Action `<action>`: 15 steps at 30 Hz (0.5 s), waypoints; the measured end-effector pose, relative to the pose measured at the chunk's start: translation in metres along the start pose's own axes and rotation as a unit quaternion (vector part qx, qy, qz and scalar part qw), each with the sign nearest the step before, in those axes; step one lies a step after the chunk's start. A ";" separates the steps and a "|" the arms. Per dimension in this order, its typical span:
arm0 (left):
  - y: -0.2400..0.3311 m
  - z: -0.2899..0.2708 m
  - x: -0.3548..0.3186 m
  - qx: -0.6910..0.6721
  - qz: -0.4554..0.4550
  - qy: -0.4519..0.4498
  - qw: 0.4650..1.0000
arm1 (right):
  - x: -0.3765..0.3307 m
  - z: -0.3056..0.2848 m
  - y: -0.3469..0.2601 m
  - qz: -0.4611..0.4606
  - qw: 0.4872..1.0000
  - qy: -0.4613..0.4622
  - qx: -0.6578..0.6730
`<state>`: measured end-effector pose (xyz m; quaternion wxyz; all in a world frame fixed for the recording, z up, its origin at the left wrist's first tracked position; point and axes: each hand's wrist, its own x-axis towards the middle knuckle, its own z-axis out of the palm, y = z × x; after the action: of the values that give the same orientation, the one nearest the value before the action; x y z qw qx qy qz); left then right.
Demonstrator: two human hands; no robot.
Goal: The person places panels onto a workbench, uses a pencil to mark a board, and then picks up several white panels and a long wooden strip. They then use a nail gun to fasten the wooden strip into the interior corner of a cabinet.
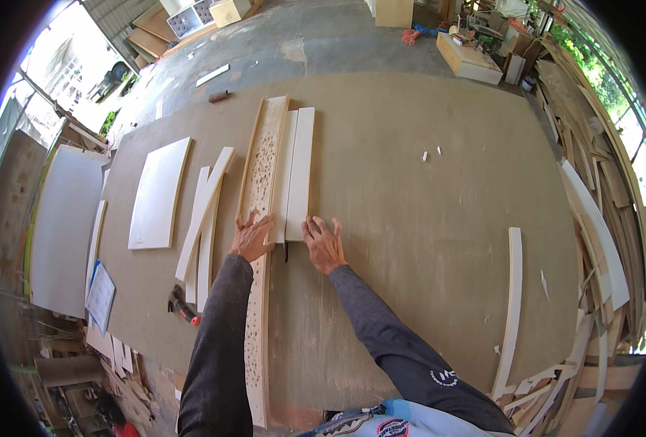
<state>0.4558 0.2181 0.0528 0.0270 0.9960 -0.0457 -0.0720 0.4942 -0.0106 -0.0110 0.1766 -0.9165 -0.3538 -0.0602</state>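
Observation:
A long wooden channel (pixel 264 149) with raised side edges and a speckled inner face runs away from me on the brown work table. Two narrow white boards (pixel 304 156) lie side by side along its right side. My left hand (pixel 251 236) rests over the channel with fingers spread, its fingertips by the near left end of the white boards. At their near right corner, my right hand (pixel 324 246) touches the edge with its fingers apart. A small dark strip (pixel 286 253) sticks out from the near end between the boards.
Left of the channel lie crossed white strips (pixel 205 218), a white panel (pixel 160 193) and a hammer (pixel 184 306). A brown roller-shaped piece (pixel 219 96) sits near the far edge. Another white strip (pixel 510 309) is at the right. Stacked boards (pixel 588 189) flank the table (pixel 410 291).

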 end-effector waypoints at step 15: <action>-0.036 -0.022 0.110 0.016 0.004 -0.027 1.000 | 0.065 -0.006 0.107 0.139 0.985 0.097 0.026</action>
<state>0.5706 0.2444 0.0571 0.0101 0.9938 -0.0514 -0.0977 0.6141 -0.0458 -0.0198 0.2404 -0.9418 -0.2051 -0.1145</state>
